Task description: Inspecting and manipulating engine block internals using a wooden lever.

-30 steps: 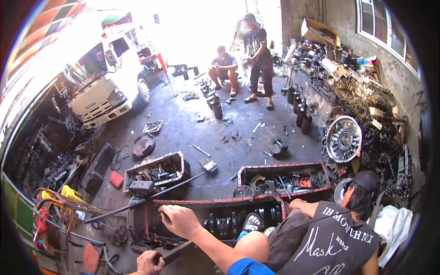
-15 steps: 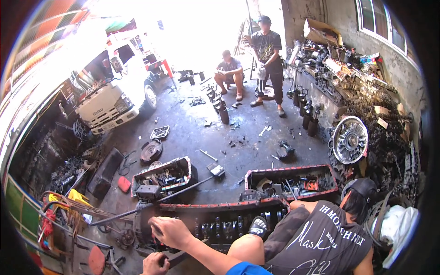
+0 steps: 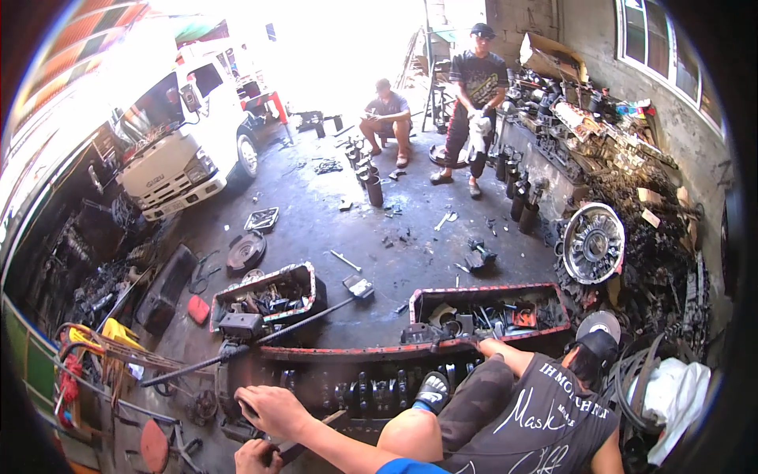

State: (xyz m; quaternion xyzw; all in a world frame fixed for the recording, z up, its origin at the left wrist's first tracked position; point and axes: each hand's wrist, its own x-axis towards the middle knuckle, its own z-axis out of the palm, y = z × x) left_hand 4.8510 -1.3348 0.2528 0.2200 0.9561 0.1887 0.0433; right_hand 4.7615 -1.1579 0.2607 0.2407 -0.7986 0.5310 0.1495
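Observation:
A long dark engine block [image 3: 316, 357] lies before me, a row of metal bearing caps [image 3: 383, 393] showing inside. Over its left end, my right hand [image 3: 272, 411] is closed, fingers curled down around something dark that I cannot make out. Lower, near the bottom edge, my left hand [image 3: 257, 457] is curled too; what it grips is mostly hidden. A dark flat strip [image 3: 316, 436] runs between this hand and the block, partly behind my right forearm. On my right, a co-worker in a dark sleeveless shirt [image 3: 537, 411] leans with an arm toward the block's far edge.
Past the block stand two red-edged oil pans, the left pan [image 3: 309, 272] and right pan [image 3: 558, 292], holding loose parts. A long bar [image 3: 260, 341] slants across the block's left end. Two people are farther back; a white truck [image 3: 178, 170] stands left, a metal wheel [image 3: 594, 242] right.
The whole view has shifted slightly, most things now lying a little left. Both my hands keep their curled shape above the block's left end. The standing person's head and pose have changed.

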